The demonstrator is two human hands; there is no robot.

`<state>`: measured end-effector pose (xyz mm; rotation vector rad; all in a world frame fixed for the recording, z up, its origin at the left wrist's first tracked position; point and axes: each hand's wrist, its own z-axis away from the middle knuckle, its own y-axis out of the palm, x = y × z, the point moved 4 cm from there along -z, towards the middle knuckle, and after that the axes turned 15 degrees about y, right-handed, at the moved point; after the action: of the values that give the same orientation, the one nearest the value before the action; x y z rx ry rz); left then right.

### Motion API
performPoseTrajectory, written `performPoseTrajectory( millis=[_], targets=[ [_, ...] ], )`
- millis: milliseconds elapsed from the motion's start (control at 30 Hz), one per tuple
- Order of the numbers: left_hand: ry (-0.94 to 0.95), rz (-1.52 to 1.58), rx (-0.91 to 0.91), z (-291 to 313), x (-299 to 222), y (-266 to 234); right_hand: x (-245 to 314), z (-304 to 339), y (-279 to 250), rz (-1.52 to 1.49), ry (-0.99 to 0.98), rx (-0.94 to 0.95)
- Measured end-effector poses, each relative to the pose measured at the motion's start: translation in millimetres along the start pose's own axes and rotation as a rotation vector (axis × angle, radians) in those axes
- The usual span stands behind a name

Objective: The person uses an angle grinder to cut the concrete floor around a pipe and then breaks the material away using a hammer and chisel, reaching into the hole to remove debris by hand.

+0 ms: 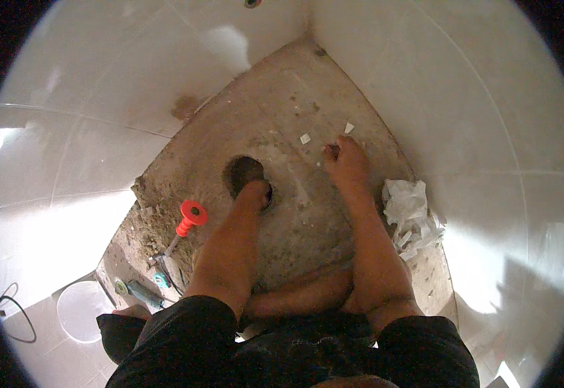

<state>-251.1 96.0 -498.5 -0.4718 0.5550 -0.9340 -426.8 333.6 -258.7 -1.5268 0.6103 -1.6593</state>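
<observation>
My left hand (256, 189) reaches down into a dark round hole (243, 169) in the rough, dusty concrete floor (295, 220). Its fingers are hidden below the rim. Farther right, my right hand (349, 163) is low over the floor, fingers curled inward. A dark patch shows between its thumb and fingers, and I cannot make out whether it is an object or shadow. Just beyond that hand lies a small white chip (349, 128), with a second white square piece (305, 139) to its left.
Pale tiled walls (120, 123) meet at the far corner. At left lie a chisel with a red hand guard (193, 213), a teal-and-grey power tool (141, 293), rubble (155, 236) and a whitish bucket (82, 312). Crumpled white sheeting (406, 204) rests by the right wall.
</observation>
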Motion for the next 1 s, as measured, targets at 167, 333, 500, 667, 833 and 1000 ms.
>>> performPoseTrajectory(
  millis=[167, 333, 500, 667, 833, 1000],
  targets=[
    [0.0, -0.02, 0.003, -8.5, 0.1, -1.4, -5.1, -3.4, 3.9, -0.026, -0.058, -0.083],
    [-0.012, -0.032, 0.011, -11.3, 0.4, 6.8, -2.3, -0.6, 1.0, -0.036, -0.046, -0.059],
    [-0.021, -0.04, 0.015, -11.6, 5.9, 13.4, 3.8, 2.7, -0.5, -0.04, -0.048, -0.095],
    [-0.014, -0.044, 0.014, -13.6, 4.5, 15.5, 5.5, 5.1, -2.4, -0.061, -0.012, -0.076],
    [-0.012, -0.041, 0.015, -15.5, 0.4, 17.9, 4.7, 2.1, -0.5, -0.042, 0.077, 0.037],
    [-0.008, -0.045, 0.013, -16.5, -2.3, 18.0, 10.3, 5.2, -3.0, -0.016, -0.009, -0.086]
  ],
)
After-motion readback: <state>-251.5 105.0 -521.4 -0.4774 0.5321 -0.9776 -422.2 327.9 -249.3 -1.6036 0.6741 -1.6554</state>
